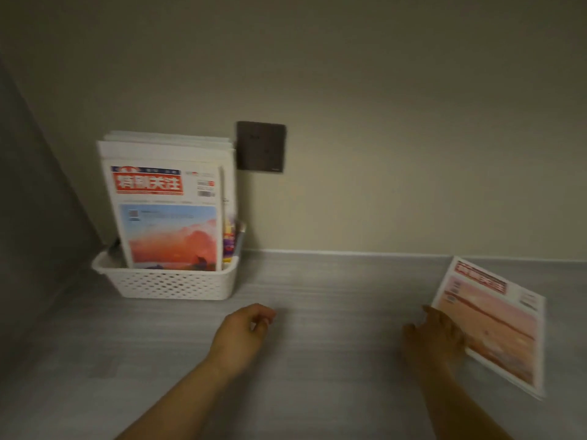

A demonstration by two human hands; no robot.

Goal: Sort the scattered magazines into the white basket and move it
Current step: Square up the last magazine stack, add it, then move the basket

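At the far left, by the wall, a white perforated plastic basket (178, 282) stands on the grey wood-grain table (317, 296). Several magazines stand upright in it, the front one a red-masthead issue with a sunset cover (168, 217). On the wall just right of it is a dark square socket plate (260, 147). Near centre, the left hand (244, 328) hovers, its grip loosely curled on nothing. The right hand (435, 338) meets the left edge of the one loose magazine in view, a pink-covered red-masthead issue (495, 319) at the near right, well apart from the basket. Blur hides whether that grip has closed. This looks like the pick-up step. Next come a firm pinch, a lift and a carry left to the basket.
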